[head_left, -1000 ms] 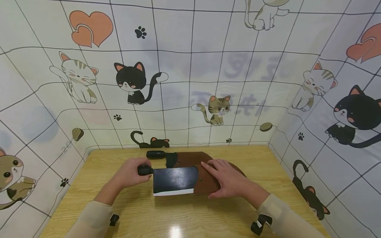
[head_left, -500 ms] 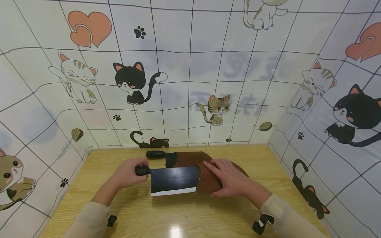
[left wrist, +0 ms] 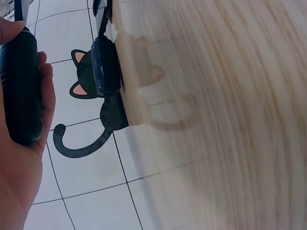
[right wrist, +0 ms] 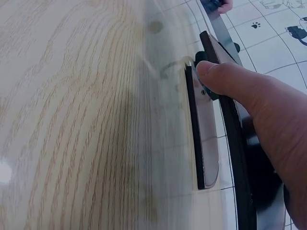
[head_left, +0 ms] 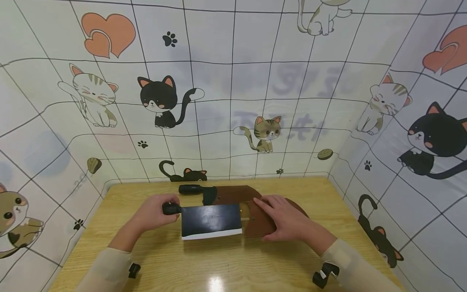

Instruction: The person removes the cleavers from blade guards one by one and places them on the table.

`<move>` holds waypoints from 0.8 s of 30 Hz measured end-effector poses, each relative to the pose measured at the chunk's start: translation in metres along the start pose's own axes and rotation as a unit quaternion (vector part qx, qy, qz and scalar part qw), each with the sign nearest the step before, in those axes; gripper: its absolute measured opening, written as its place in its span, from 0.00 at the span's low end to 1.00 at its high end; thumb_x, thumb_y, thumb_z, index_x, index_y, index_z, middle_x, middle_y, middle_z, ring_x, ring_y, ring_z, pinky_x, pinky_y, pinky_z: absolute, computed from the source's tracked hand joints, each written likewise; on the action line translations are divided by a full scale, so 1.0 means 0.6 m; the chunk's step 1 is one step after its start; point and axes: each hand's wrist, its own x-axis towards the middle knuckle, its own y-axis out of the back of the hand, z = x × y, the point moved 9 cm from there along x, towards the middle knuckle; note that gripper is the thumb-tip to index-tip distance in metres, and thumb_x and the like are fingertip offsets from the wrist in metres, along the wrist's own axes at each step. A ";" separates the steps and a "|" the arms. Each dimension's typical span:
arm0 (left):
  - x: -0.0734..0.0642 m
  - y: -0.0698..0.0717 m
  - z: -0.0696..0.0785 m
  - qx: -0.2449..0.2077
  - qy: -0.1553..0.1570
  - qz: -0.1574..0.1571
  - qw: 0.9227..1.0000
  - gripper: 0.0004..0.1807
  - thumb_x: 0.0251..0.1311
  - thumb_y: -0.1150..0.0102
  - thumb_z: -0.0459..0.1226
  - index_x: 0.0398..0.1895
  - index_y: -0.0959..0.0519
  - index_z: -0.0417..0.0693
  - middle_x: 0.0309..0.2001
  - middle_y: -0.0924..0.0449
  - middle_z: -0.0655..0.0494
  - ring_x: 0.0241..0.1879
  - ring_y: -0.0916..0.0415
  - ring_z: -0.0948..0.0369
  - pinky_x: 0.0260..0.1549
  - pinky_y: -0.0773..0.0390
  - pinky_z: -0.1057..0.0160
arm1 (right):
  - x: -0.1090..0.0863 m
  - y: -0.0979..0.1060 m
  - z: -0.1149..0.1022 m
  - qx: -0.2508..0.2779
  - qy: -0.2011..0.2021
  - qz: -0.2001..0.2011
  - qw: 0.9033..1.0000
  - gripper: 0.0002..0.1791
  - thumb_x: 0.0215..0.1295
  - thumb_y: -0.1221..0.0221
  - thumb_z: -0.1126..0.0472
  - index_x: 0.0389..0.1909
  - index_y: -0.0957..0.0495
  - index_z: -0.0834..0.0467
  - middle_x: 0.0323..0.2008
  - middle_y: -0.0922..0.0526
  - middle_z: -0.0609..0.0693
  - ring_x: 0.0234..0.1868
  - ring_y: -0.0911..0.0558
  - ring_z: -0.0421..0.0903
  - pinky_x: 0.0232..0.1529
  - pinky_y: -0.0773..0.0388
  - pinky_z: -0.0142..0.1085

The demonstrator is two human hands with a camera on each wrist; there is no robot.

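Observation:
My left hand (head_left: 155,213) grips the black handle (head_left: 170,208) of a cleaver. Its dark, broad blade (head_left: 211,219) has a bright lower edge and points right. To the right, my right hand (head_left: 286,219) holds a brown leather sheath (head_left: 255,225), thumb at its near edge and fingers over the top. The blade's end lies just outside the sheath's mouth, with a narrow gap between them. In the left wrist view the fingers curl round the handle (left wrist: 21,86). The right wrist view shows the thumb (right wrist: 225,79) on the sheath's edge (right wrist: 232,143); the other fingers are hidden.
Behind the cleaver lies a second knife with a black handle (head_left: 190,189), its blade in a brown sheath (head_left: 235,194). A rounded brown edge (head_left: 297,207) shows behind my right hand. The wooden table (head_left: 182,267) meets a cat-print cloth (head_left: 219,81) at the back and sides.
My left hand has drawn the cleaver left, and its blade has come out of the sheath's mouth. My right hand has shifted slightly right with the sheath. The second knife stays put.

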 end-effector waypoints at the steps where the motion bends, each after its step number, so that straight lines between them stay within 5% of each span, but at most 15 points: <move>1: -0.001 0.001 -0.002 0.003 0.001 0.000 1.000 0.16 0.55 0.19 0.41 0.43 0.16 0.67 0.39 0.17 0.71 0.37 0.21 0.65 0.40 0.19 0.55 | -0.002 0.001 0.001 0.000 0.001 0.003 1.000 0.70 0.52 0.19 0.28 0.89 0.42 0.51 0.77 0.32 0.52 0.75 0.31 0.56 0.71 0.28 0.60; 15: -0.014 0.008 -0.027 0.000 0.019 -0.002 1.000 0.16 0.55 0.18 0.40 0.42 0.16 0.68 0.38 0.18 0.72 0.38 0.22 0.63 0.41 0.20 0.54 | -0.018 -0.001 0.029 0.012 -0.022 -0.010 1.000 0.70 0.51 0.18 0.30 0.89 0.42 0.52 0.77 0.32 0.51 0.77 0.32 0.55 0.72 0.29 0.60; 24: -0.023 0.000 -0.040 0.003 0.004 -0.002 1.000 0.17 0.53 0.18 0.41 0.39 0.16 0.71 0.37 0.19 0.75 0.38 0.22 0.66 0.41 0.21 0.56 | -0.029 -0.006 0.036 0.010 -0.024 -0.017 1.000 0.69 0.50 0.16 0.32 0.88 0.40 0.54 0.75 0.29 0.54 0.75 0.29 0.59 0.71 0.28 0.62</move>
